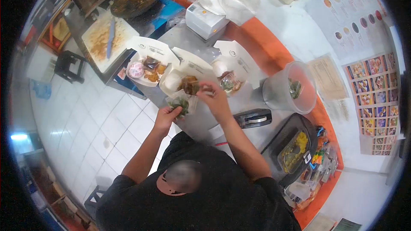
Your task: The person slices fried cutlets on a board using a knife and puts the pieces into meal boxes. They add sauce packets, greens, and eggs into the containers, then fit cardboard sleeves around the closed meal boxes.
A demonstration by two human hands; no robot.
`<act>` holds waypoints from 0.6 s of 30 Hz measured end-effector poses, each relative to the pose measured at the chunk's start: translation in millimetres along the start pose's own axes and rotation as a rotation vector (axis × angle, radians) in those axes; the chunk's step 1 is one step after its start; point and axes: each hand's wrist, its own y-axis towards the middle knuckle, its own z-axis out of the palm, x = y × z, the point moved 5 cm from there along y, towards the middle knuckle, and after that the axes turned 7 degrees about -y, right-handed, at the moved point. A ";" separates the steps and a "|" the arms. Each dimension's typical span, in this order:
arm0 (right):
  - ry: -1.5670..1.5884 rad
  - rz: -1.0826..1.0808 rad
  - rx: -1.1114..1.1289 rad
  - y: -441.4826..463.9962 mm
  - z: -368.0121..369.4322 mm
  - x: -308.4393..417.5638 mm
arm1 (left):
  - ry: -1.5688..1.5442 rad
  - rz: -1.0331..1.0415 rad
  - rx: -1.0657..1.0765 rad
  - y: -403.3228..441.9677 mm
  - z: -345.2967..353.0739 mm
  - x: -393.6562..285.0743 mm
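Note:
My left hand is closed on a small clear plastic bag of green leaves, held in front of the middle food box. My right hand reaches to that box's right side with its fingers bent together; what they grip, if anything, is too small to make out. The middle box stands open, with white rice and a brown item inside. To its left, another open box holds a paper-wrapped ball, a dark sauce packet and fried pieces. A third open box contains rice and a plastic-wrapped item.
A clear tub with leaf bags stands right of the boxes, near a tape dispenser and black container. Behind are a white carton and plastic bags. A knife lies on the cutting board, beside a stone mortar.

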 end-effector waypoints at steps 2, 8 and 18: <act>-0.150 0.117 0.133 -22.4 22.5 -18.1 | 0.032 -0.010 0.071 -11.1 13.7 -5.0; -0.179 0.154 0.162 -53.3 23.9 -51.7 | -0.278 -0.167 0.184 -19.7 32.6 26.5; 0.008 0.284 -0.022 -76.4 -38.8 -7.4 | -0.420 0.116 -0.029 13.0 -11.4 -21.4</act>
